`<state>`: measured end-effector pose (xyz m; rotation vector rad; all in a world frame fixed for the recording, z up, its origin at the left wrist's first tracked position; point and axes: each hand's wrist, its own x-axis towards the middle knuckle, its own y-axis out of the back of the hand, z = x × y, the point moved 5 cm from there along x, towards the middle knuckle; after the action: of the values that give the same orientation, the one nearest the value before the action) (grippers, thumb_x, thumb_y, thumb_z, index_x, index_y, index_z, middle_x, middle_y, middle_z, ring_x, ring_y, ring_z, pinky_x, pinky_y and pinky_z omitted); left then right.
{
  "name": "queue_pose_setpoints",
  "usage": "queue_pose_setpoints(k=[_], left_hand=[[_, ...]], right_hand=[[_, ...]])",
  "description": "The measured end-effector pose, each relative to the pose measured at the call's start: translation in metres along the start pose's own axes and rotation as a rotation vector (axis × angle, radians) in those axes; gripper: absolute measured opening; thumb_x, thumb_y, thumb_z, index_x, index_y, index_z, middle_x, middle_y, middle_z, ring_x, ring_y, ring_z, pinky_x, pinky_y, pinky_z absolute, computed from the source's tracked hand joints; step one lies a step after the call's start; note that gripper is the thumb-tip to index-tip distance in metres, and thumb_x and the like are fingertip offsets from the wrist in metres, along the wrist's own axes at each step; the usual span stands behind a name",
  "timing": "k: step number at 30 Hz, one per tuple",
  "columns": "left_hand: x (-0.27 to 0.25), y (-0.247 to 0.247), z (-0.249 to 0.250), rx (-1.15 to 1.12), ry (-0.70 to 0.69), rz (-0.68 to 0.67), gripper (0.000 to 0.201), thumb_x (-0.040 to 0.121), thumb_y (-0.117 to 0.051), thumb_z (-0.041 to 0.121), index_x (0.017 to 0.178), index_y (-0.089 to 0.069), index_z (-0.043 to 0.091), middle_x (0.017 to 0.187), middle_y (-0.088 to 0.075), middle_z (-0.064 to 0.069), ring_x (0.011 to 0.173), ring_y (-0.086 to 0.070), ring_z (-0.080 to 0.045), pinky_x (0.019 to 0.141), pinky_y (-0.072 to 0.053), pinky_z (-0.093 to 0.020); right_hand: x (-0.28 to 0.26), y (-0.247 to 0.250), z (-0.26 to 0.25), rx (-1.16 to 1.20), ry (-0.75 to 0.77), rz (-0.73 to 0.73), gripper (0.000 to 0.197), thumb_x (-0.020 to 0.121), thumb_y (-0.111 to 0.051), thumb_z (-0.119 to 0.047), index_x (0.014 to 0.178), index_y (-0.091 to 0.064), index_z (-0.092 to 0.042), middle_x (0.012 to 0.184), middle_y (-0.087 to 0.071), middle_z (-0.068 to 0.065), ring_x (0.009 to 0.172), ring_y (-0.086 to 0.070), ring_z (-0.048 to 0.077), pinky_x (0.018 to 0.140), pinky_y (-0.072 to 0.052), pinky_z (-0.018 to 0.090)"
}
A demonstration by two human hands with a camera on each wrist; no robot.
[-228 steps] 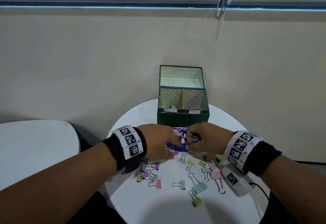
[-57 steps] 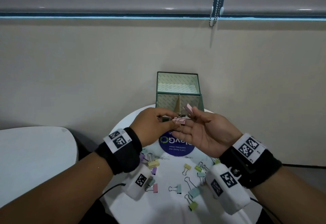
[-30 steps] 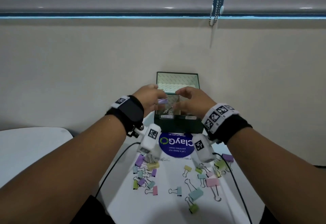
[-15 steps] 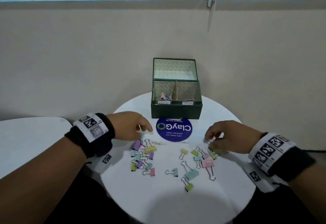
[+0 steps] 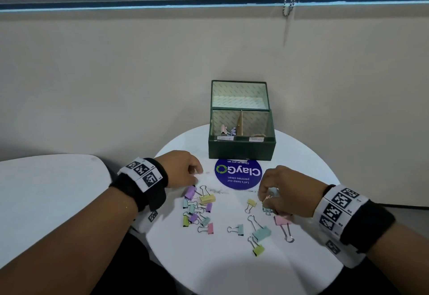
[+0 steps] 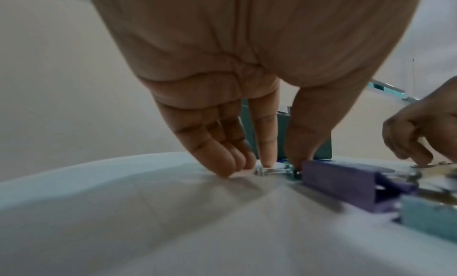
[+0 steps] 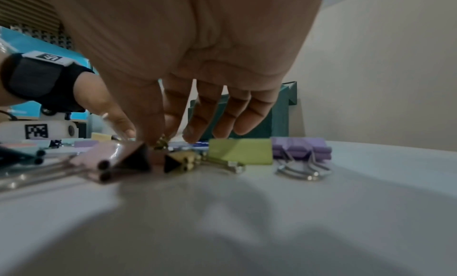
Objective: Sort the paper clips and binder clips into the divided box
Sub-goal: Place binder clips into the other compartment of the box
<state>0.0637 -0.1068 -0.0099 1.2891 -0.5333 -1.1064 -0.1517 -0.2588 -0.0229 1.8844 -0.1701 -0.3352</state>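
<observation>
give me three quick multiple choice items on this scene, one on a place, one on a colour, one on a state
1. Where is the round blue sticker?
A. in front of the green box
B. behind it
C. inside it

2. What colour is the largest clip by the right hand?
A. black
B. pink
C. red

3. The box is:
A. lid shut
B. tipped over
C. open, upright

Answers: 1 A, the sticker lies on the table at the box's near wall. 2 B, its body is pale pink. 3 C, both compartments show from above.
</observation>
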Motion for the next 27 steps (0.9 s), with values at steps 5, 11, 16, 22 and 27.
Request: queue_pose_setpoints(k=[5,11,16,22,27], left_hand=[[0.001,-0.001,0.000,-0.003,0.011,0.044,0.007,0.089,-0.066,0.024,0.091,-0.073,0.025,0.090,-0.070,0.013,0.086,-0.062,-0.007,0.072,-0.043,-0.019],[0.001,0.000,0.006,-0.047,-0.052,0.097,0.005,0.091,-0.063,0.024,0.088,-0.064,0.028,0.087,-0.064,0.014,0.086,-0.061,-0.011,0.077,-0.048,-0.022],[-0.002,-0.002,0.009,-0.014,-0.043,0.030,0.021,0.089,-0.069,0.037,0.109,-0.069,0.032,0.102,-0.063,0.014,0.095,-0.061,-0.008,0.084,-0.048,-0.023],[0.000,-0.004,0.008,-0.025,-0.051,0.079,0.014,0.084,-0.073,0.030,0.080,-0.060,0.028,0.086,-0.063,0.014,0.082,-0.060,-0.010,0.074,-0.050,-0.024],[-0.006,0.000,0.018,-0.180,-0.166,0.121,0.029,0.097,-0.057,0.021,0.119,-0.047,0.036,0.091,-0.060,0.012,0.074,-0.059,-0.008,0.068,-0.046,-0.022]], right_hand=[[-0.002,0.007,0.002,0.098,0.008,0.114,0.010,0.094,-0.065,-0.038,0.088,-0.057,-0.036,0.103,-0.064,-0.025,0.098,-0.060,0.001,0.080,-0.057,0.020],[0.001,0.015,-0.021,0.252,0.040,0.067,0.004,0.104,-0.048,-0.031,0.106,-0.051,-0.033,0.116,-0.061,-0.012,0.109,-0.056,0.008,0.066,-0.052,0.014],[0.005,0.000,-0.034,-0.064,-0.137,-0.190,0.023,0.092,-0.066,-0.040,0.114,-0.058,-0.037,0.115,-0.062,-0.010,0.101,-0.061,0.014,0.086,-0.055,0.030],[0.012,0.009,-0.039,-0.034,-0.101,-0.220,0.017,0.085,-0.066,-0.016,0.087,-0.054,-0.028,0.086,-0.059,-0.011,0.074,-0.049,0.006,0.065,-0.043,0.022],[0.021,0.034,-0.026,0.767,-0.139,-0.077,0.026,0.088,-0.062,0.001,0.077,-0.047,-0.017,0.072,-0.053,0.004,0.061,-0.042,0.013,0.052,-0.032,0.023]])
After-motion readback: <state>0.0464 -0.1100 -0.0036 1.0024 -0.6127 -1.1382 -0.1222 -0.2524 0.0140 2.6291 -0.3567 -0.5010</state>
